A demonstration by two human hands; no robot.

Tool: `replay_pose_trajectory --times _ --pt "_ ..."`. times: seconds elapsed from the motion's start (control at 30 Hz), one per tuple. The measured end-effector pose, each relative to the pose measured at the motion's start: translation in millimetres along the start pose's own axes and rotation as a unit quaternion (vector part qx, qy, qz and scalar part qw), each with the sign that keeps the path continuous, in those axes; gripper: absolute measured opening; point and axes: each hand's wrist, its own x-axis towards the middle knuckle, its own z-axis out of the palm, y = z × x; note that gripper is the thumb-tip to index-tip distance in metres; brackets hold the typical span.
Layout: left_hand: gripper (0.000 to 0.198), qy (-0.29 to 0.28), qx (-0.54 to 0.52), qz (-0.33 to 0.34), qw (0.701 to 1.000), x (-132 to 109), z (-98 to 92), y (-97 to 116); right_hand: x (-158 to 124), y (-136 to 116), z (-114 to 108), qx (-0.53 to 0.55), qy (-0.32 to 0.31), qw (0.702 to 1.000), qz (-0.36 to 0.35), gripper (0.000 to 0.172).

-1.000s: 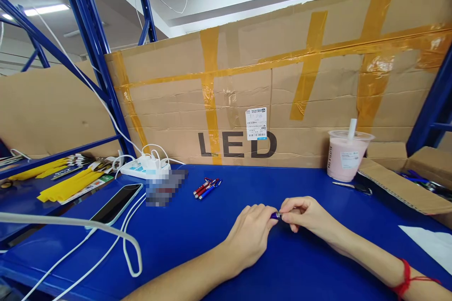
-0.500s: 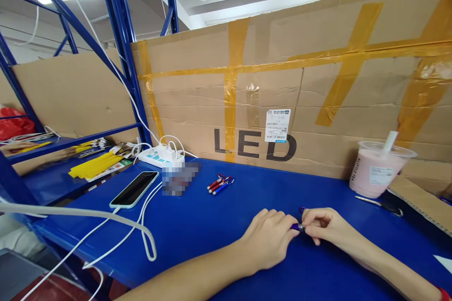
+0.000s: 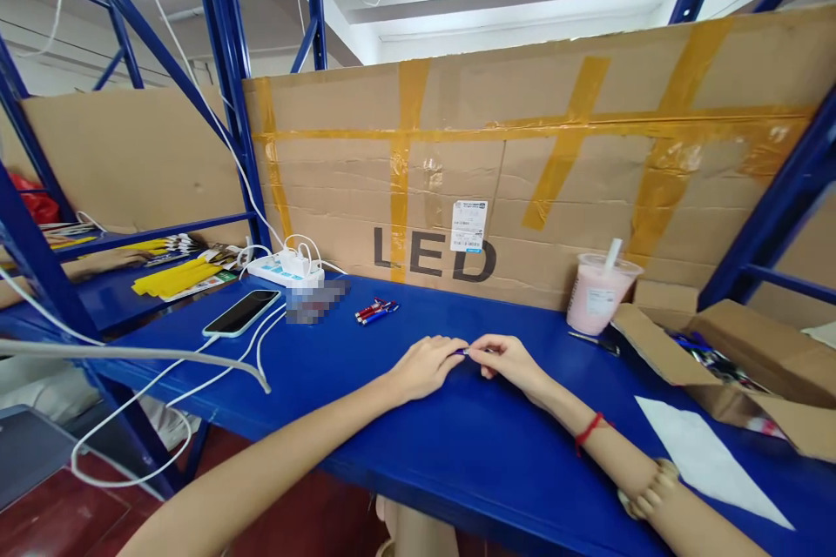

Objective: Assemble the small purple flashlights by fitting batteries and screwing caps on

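My left hand point(image 3: 428, 367) is closed around a small purple penlight-like tube point(image 3: 461, 352) with a shiny metal end. Most of the tube is hidden in the fingers. My right hand point(image 3: 506, 361) pinches at the metal end with thumb and forefinger, its other fingers curled. Both hands meet just above the blue table point(image 3: 418, 444). Beyond my left hand lie several similar small tubes, red ones point(image 3: 369, 308) and a blue one point(image 3: 379, 314), grouped side by side.
A charging phone point(image 3: 243, 313) and power strip point(image 3: 287, 268) are left. At right stand a pink drink cup point(image 3: 599, 296), a pen-like object point(image 3: 593, 343), white paper point(image 3: 709, 457) and an open carton point(image 3: 751, 331) of small items. A cardboard wall point(image 3: 326, 183) closes off the back.
The view has pulled back and turned right, bringing the open carton and more of my right arm into sight. My hands keep their hold on the purple tube.
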Motion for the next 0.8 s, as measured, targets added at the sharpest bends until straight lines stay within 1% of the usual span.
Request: replay_pose_trajectory --times 0.17,0.37,0.53,0.57,0.6,0.67,0.8 --pt "0.025 0.006 -0.011 -0.011 1.000 0 -0.7 1 2 1 0 0.024 -0.003 1.000 -0.012 0.039" --pt "0.026 0.012 -0.031 -0.025 0.999 2 -2.1 3 8 4 2 0.057 0.001 0.998 -0.016 0.042" --pt "0.025 0.027 -0.038 -0.028 0.999 2 -4.5 4 10 6 5 0.090 -0.019 0.996 -0.015 0.045" --pt "0.024 0.015 -0.074 -0.037 0.996 2 -5.6 4 10 5 7 0.092 -0.020 0.996 -0.013 0.046" --pt "0.024 -0.012 -0.109 -0.042 0.993 1 -6.7 4 11 4 9 0.093 -0.019 0.995 -0.013 0.048" --pt "0.022 -0.031 -0.158 -0.049 0.986 0 -8.1 2 13 3 14 0.087 -0.014 0.996 -0.012 0.049" --pt "0.023 0.005 -0.205 -0.074 0.976 -1 -6.5 -2 18 0 21 0.103 0.007 0.995 0.010 0.054"
